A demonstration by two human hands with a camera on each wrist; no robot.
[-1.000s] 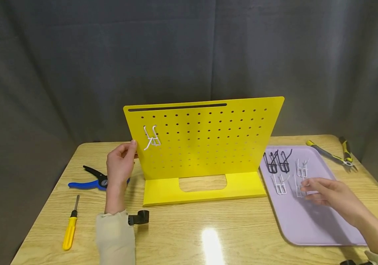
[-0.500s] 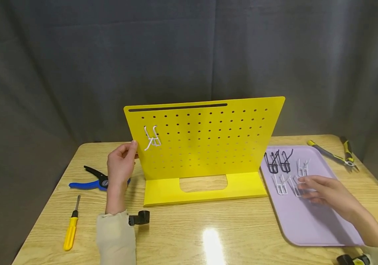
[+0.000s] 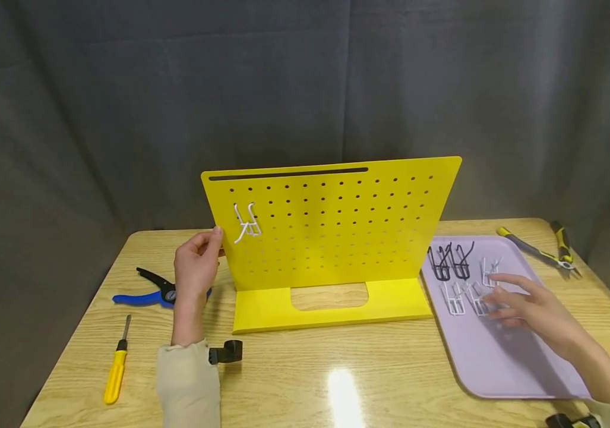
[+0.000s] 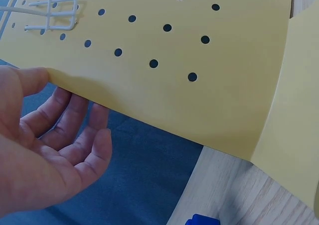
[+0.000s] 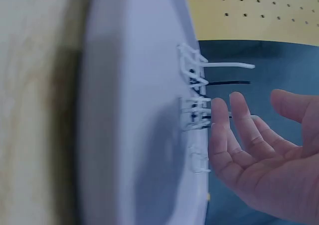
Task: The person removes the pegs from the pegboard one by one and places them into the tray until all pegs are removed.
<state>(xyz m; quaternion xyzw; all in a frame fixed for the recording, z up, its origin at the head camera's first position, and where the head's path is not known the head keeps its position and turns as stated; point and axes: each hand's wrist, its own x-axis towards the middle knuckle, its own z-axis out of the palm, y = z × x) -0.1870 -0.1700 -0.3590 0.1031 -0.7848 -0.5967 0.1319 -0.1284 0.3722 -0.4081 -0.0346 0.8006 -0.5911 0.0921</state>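
A yellow pegboard (image 3: pixel 337 261) stands upright on its folded base. My left hand (image 3: pixel 196 264) grips its left edge, the thumb on the front and the fingers behind, as the left wrist view shows. One white wire hook (image 4: pixel 48 14) hangs in the board's upper left holes. Over a lilac tray (image 3: pixel 502 368) on the right, my right hand (image 3: pixel 542 315) has its fingers spread, holding nothing. Its fingertips are right at a white wire hook (image 3: pixel 480 308) in the tray. Another white hook (image 3: pixel 455 306) lies to the left, and a third (image 3: pixel 489 277) behind.
Two black wire hooks (image 3: pixel 442 275) lie at the tray's back left. Pliers with yellow and black handles (image 3: pixel 534 252) lie beyond the tray. On the left are a blue and black hand tool (image 3: pixel 147 298), partly behind my wrist, and a yellow screwdriver (image 3: pixel 115 374).
My right thumb and fingers have spread apart. The white hook at its fingertips has tilted from nearly upright down into the tray. My left hand stays on the board's edge.
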